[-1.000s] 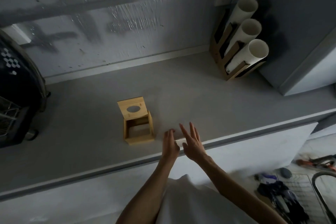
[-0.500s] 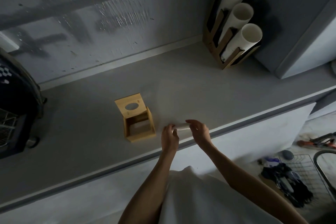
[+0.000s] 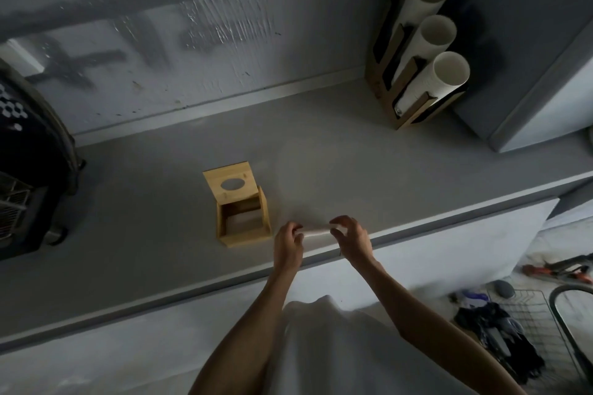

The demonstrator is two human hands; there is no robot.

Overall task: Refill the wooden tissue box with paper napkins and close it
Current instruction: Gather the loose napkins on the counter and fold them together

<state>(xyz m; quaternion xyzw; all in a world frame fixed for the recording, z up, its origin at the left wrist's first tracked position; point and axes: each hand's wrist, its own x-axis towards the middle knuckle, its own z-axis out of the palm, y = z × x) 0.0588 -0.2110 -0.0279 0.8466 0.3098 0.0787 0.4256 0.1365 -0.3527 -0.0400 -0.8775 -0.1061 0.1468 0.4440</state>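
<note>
A small wooden tissue box [image 3: 244,224] stands on the grey counter [image 3: 353,151]. Its lid [image 3: 230,182], with an oval hole, is swung up and leans back, so the inside shows. Just right of the box, near the counter's front edge, my left hand [image 3: 287,242] and my right hand [image 3: 351,236] pinch the two ends of a pale rolled paper napkin [image 3: 316,230]. The napkin spans the gap between my fingers, low over the counter. It blends with the grey surface and looks blurred.
A wooden rack [image 3: 414,99] with three white tubes leans in the back right corner beside a grey cabinet [image 3: 529,42]. A dark appliance [image 3: 29,170] fills the left edge. A wire basket [image 3: 526,324] and dark cloth lie on the floor at the lower right.
My hands went from open, flat on the counter, to gripping the napkin roll's ends. They have moved slightly apart and toward the box.
</note>
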